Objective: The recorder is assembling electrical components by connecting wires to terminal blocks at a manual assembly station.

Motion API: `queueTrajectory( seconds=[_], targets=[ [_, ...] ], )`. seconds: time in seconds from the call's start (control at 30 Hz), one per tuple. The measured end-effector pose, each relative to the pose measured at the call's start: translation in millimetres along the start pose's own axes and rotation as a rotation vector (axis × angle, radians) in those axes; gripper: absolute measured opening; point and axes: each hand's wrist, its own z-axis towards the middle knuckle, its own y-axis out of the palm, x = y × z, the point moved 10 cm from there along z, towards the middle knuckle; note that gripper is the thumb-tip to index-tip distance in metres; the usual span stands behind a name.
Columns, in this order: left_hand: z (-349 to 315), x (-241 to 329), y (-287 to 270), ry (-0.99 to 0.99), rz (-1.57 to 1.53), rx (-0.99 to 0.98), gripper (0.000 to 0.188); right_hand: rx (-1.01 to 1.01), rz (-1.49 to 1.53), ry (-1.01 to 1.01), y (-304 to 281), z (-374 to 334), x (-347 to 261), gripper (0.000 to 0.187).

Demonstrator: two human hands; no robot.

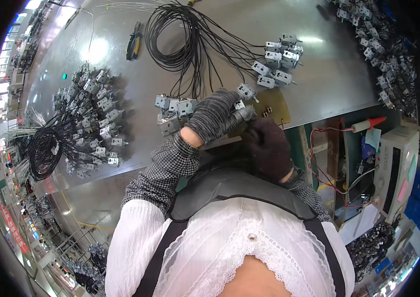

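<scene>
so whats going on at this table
A person wearing gloves is handling small metal units with the left hand. The right hand is beside it at the table edge, blurred, its grip unclear. Black cables lie looped beyond; pliers rest nearby.

The left glove (213,115) is streaked grey, the right glove (269,151) maroon, cables (196,49) black, boxes (186,107) silver-grey, oversleeves (163,171) black-and-white checked.
</scene>
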Motion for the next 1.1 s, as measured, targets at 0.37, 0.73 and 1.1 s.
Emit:
queueTrajectory(
  seconds=[0.37,0.73,1.1],
  targets=[
    [-12.9,-0.1,5.7,0.029,0.055,0.098,0.054,-0.144,0.530,0.520,33.1,-27.9,48.3,0.037],
    [-13.4,10.2,6.2,0.019,0.155,0.146,0.058,-0.004,0.018,0.013,17.3,-21.4,32.1,0.024],
    [-15.7,7.4,7.0,0.008,0.162,0.168,0.054,0.025,-0.235,-0.113,5.4,-12.9,2.3,0.022]
  ],
)
